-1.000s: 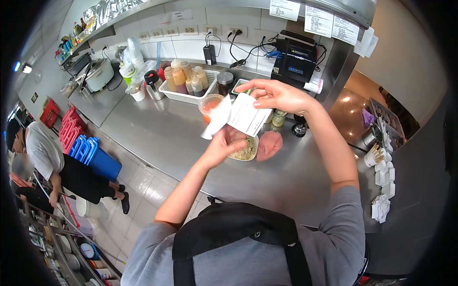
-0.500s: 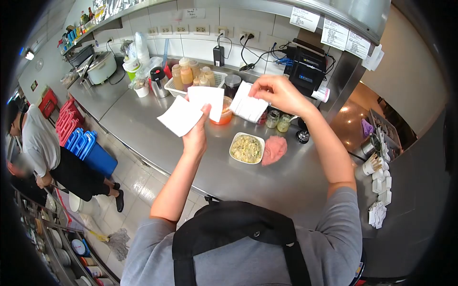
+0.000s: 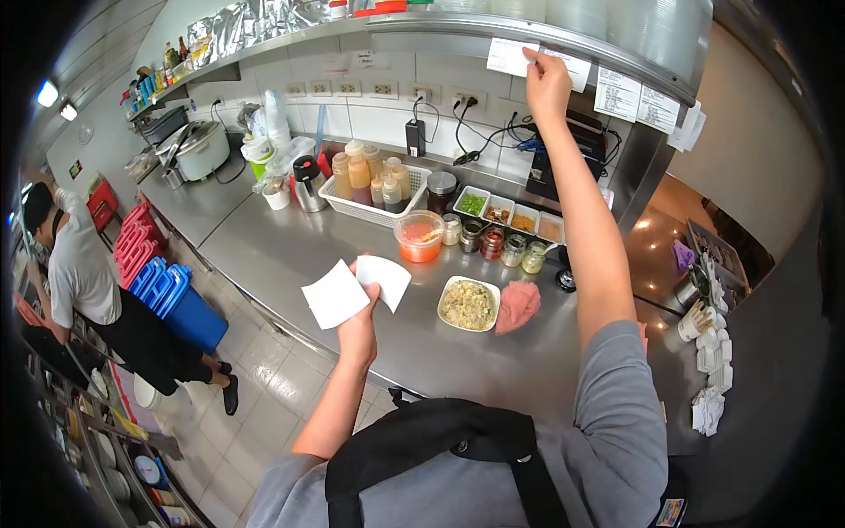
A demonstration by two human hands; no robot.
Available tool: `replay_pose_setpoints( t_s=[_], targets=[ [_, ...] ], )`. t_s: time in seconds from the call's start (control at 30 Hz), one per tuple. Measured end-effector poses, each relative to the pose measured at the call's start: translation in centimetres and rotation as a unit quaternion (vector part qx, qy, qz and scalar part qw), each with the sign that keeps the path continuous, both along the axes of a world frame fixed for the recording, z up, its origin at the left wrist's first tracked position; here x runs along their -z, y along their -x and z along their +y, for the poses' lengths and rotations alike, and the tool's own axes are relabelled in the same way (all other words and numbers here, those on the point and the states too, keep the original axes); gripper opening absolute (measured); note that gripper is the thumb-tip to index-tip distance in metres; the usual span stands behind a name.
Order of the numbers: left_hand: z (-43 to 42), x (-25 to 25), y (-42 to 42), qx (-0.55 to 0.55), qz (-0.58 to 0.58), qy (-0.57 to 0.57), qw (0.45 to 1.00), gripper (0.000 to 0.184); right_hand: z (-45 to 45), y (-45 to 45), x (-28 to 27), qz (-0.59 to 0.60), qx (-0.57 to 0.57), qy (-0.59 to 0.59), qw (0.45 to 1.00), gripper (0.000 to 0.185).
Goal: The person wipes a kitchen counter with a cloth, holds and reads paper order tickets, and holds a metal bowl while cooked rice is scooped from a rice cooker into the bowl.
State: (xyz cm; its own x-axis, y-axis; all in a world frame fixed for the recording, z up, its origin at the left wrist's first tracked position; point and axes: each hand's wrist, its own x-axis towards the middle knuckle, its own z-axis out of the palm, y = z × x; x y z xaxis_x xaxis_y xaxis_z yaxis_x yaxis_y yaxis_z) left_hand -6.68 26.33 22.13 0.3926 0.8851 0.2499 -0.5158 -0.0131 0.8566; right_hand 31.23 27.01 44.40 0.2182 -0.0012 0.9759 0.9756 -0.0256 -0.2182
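Note:
My left hand [image 3: 359,327] pinches two white paper slips [image 3: 336,296] above the left part of the steel counter. High at the shelf's front edge, my right hand [image 3: 547,84] has its fingers closed on a paper slip [image 3: 512,57], beside other printed slips [image 3: 619,93] that hang there. Below, on the counter, are a square bowl of chopped food [image 3: 468,304], a pink cloth [image 3: 518,307] touching its right side, and a round tub of orange-red contents [image 3: 419,236]. Several small jars [image 3: 492,243] stand in a row right of the tub.
A white basket [image 3: 363,208] of sauce bottles, a thermos [image 3: 308,183] and small topping trays [image 3: 498,209] line the counter's back. A black printer [image 3: 585,150] stands below the shelf. On the left, a person [image 3: 88,264] stands near blue bins [image 3: 189,308].
My right hand has risen from above the counter to the shelf edge with a slip. My left hand, holding its slips, is now lower and nearer the counter's front.

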Motion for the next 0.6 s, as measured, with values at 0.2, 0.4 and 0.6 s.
replay_pose_setpoints(
  t_s=[0.2,0.4,0.6],
  targets=[
    [-2.6,1.0,0.9,-0.030,-0.014,0.113,0.993,0.040,-1.9,6.4,1.1,-0.083,0.108,-0.043,0.990,0.021],
    [-6.0,1.7,2.2,0.025,-0.028,0.117,0.992,0.016,-3.7,21.9,14.9,0.138,-0.569,0.527,0.616,0.046],
    [-11.4,1.6,3.6,0.076,-0.050,0.124,0.988,0.026,-6.3,25.8,17.8,0.185,-0.700,0.567,0.393,0.047]
  ],
)
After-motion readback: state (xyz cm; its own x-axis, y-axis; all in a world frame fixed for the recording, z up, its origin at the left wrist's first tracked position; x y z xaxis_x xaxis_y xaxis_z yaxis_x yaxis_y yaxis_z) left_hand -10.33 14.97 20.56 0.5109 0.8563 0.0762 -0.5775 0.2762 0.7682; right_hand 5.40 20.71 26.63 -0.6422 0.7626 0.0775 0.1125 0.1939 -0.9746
